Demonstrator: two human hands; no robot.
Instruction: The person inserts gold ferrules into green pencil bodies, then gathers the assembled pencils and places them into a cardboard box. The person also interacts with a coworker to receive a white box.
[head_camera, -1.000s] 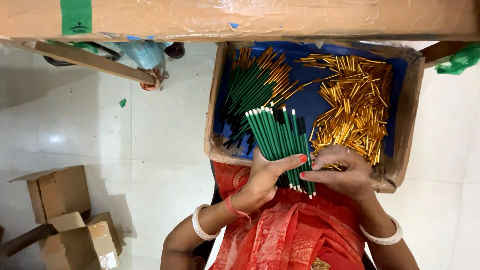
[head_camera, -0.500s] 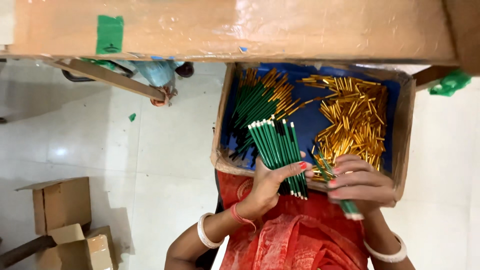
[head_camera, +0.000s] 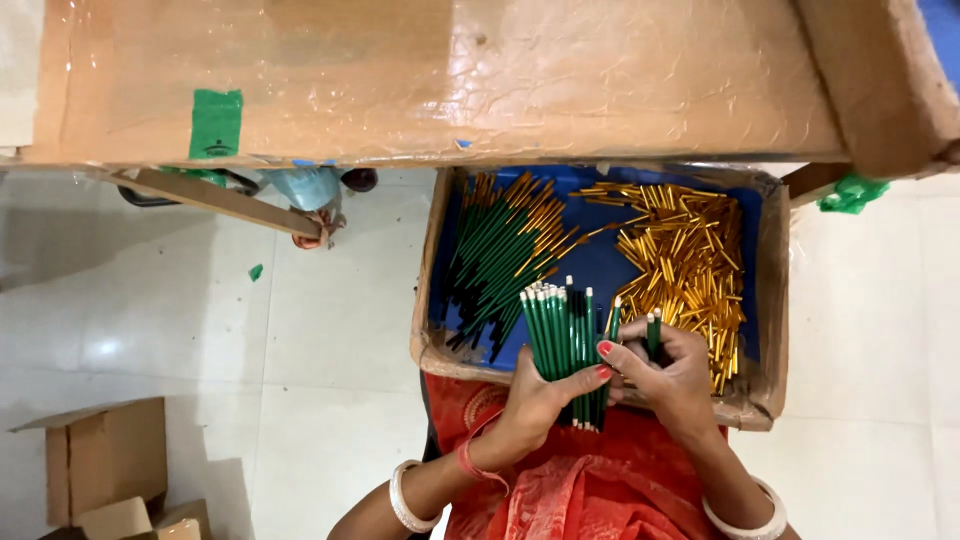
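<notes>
Head view: our left hand (head_camera: 540, 400) has its grip closed around a bundle of green pencils (head_camera: 562, 335), held at the near edge of the cardboard tray (head_camera: 775, 300). Our right hand (head_camera: 675, 375), at 3 o'clock of the bundle, pinches a few green pencils. Gold ferrules (head_camera: 685, 260) lie at 1 o'clock, loose pencils (head_camera: 500, 255) at 11 o'clock.
</notes>
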